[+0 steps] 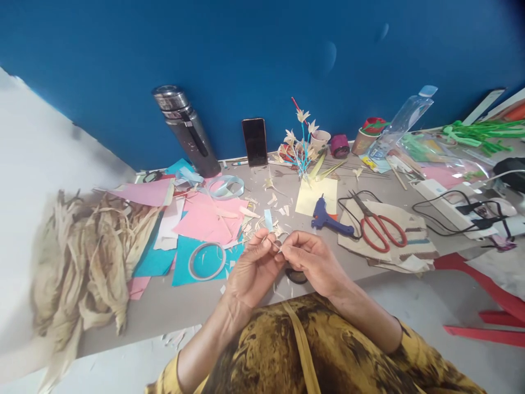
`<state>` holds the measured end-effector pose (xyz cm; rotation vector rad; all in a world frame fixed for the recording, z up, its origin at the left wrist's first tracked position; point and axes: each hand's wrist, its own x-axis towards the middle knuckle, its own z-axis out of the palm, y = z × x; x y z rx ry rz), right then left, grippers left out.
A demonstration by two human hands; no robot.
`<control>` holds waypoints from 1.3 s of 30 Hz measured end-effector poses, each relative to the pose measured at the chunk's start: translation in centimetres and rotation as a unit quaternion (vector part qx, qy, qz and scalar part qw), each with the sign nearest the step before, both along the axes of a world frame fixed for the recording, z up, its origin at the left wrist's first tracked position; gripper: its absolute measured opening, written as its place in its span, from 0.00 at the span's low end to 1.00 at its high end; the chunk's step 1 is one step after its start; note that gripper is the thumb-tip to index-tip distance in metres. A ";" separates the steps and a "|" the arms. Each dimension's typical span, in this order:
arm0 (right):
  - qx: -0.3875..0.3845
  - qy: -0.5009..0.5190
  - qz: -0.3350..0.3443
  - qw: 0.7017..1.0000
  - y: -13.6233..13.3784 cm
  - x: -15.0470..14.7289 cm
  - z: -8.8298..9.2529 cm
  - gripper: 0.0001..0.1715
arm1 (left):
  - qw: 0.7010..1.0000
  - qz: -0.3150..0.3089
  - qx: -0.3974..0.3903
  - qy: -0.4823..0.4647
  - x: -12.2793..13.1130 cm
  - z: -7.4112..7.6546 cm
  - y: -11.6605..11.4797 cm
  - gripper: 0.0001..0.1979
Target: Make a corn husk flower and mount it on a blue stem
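Pinching a pale strip between them, the left hand and the right hand meet above the near edge of the counter, at the centre of the scene; the fingers of both hands are closed narrow, thumb against forefinger, on the ends of that strip. A short light-blue strip stands just beyond the left fingertips; whether it is held cannot be told. A clear tape ring lies to the left of the left hand on blue paper, with pink paper just beyond it; a heap of dried husks occupies the far-left part of the counter. To the right of the hands, a blue glue gun lies beside a yellow sheet; red-handled scissors rest further right on a cloth. At the far wall stand a steel flask, an upright phone and a small flower model with blue stems.
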<state>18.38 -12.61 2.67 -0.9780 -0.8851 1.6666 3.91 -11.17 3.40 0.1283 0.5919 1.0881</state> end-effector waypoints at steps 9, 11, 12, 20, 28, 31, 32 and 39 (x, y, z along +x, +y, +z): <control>0.009 -0.002 -0.020 1.000 0.0 -0.8 -0.6 0.15 | 0.999 0.031 -0.007 0.035 -0.4 0.0 0.4 0.14; 0.016 -0.038 -0.042 0.998 -0.1 -0.9 -0.5 0.15 | 0.998 0.044 -0.012 0.037 -0.5 0.0 0.6 0.13; 0.024 -0.057 -0.051 0.997 -0.1 -1.0 -0.4 0.15 | 0.998 0.049 -0.014 0.038 -0.6 0.0 0.7 0.12; -0.043 0.050 -0.017 0.998 0.1 -1.4 -1.4 0.14 | 0.995 0.085 0.005 0.060 -1.2 -0.2 0.7 0.12; -0.097 0.129 0.004 0.987 0.3 -1.6 -1.4 0.13 | 0.987 0.112 0.042 0.103 -2.1 -0.1 0.6 0.10; -0.103 0.138 0.011 0.985 0.4 -1.6 -1.6 0.12 | 0.989 0.092 0.046 0.105 -2.3 -0.2 0.6 0.10; -0.102 0.135 0.010 0.986 0.4 -1.5 -1.6 0.12 | 0.989 0.081 0.052 0.115 -2.4 -0.2 0.6 0.10; -0.042 0.054 -0.007 0.998 0.7 -1.0 -1.6 0.13 | 0.962 -0.009 0.123 0.245 -2.9 0.0 0.4 0.09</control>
